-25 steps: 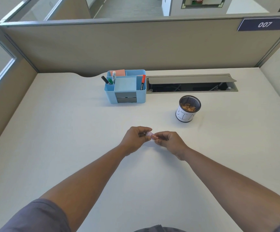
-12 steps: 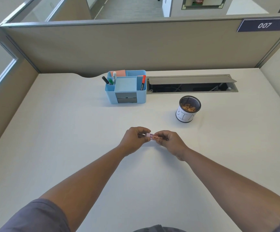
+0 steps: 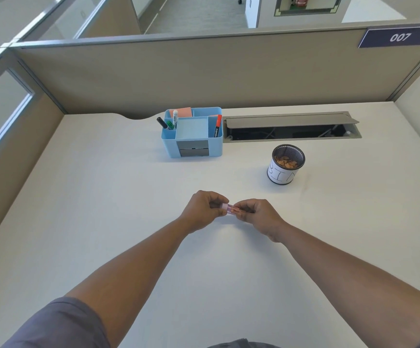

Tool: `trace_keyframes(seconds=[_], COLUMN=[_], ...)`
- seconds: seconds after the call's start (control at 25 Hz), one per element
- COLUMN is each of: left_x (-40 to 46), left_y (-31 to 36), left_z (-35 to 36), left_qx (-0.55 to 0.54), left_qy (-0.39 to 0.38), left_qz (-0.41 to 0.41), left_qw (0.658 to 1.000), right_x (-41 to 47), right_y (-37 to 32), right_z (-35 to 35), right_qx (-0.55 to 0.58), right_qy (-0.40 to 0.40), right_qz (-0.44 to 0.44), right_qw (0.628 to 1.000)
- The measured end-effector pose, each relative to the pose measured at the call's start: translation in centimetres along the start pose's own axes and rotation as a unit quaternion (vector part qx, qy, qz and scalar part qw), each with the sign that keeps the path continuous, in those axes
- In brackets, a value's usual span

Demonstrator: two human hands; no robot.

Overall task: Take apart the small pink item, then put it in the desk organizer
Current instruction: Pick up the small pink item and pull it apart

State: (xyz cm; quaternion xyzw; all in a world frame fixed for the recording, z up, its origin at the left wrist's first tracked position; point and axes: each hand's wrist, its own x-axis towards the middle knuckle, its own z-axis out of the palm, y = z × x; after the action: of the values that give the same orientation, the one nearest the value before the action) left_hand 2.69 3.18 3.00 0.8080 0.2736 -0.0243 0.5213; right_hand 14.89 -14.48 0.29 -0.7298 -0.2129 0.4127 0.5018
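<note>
Both hands are pinching the small pink item (image 3: pixel 231 210) at the frame's center: left hand (image 3: pixel 205 209) gripping one end, right hand (image 3: pixel 257 216) the other. The blue desk organizer (image 3: pixel 193 146) is sitting above them.

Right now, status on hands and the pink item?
Left hand and right hand both gripping pink item, above desk. Blue desk organizer beyond, path unobstructed.

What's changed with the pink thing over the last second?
The hands have drawn slightly apart, baring more of the small pink plastic item; left hand and right hand both still grip it. The blue plastic desk organizer and black mesh cup stayed put.
</note>
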Motion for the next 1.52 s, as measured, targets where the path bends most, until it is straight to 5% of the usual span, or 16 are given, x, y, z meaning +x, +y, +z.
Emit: trace_keyframes(seconds=[1.12,1.52], left_x=[0.7,0.3], left_y=[1.5,1.6], left_z=[-0.8,-0.5], left_qx=[0.070,-0.120], left_qy=[-0.006,0.014], left_qz=[0.034,0.033], left_qw=[0.997,0.992], right_x=[0.1,0.1], right_y=[0.7,0.8], right_z=[0.2,0.2], right_qx=[0.026,0.051], right_qy=[0.027,0.036], right_qz=[-0.016,-0.018], right_qw=[0.999,0.998])
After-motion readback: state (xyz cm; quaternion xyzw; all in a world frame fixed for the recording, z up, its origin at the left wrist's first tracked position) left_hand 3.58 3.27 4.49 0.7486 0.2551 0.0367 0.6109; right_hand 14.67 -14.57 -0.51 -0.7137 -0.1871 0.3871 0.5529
